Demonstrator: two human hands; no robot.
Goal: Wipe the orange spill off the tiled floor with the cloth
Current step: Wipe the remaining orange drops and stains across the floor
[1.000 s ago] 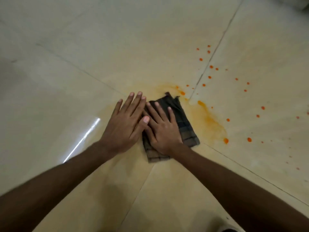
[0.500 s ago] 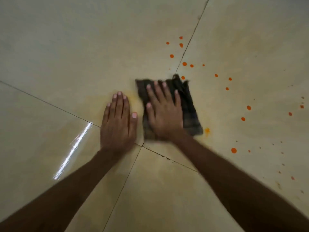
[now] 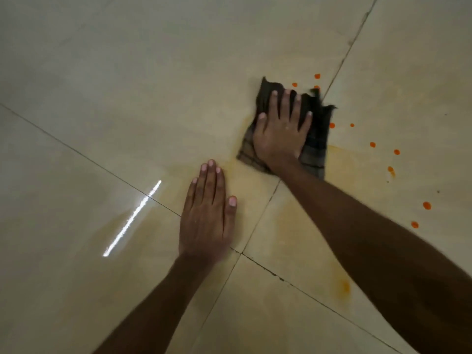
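Note:
A dark checked cloth lies folded on the beige tiled floor, right of centre. My right hand presses flat on it with straight, spread fingers. Orange drops dot the tile to the right of the cloth, and more drops sit just beyond its far edge. A pale orange smear stains the tile near my right forearm. My left hand rests flat on the bare floor, nearer and to the left of the cloth, apart from it.
Dark grout lines cross under and between my arms. A bright streak of reflected light lies on the glossy tile at the left.
My right hand has pushed the cloth farther away and to the right, over the smeared patch toward the far drops. My left hand stayed flat on the floor and now lies well apart from the cloth.

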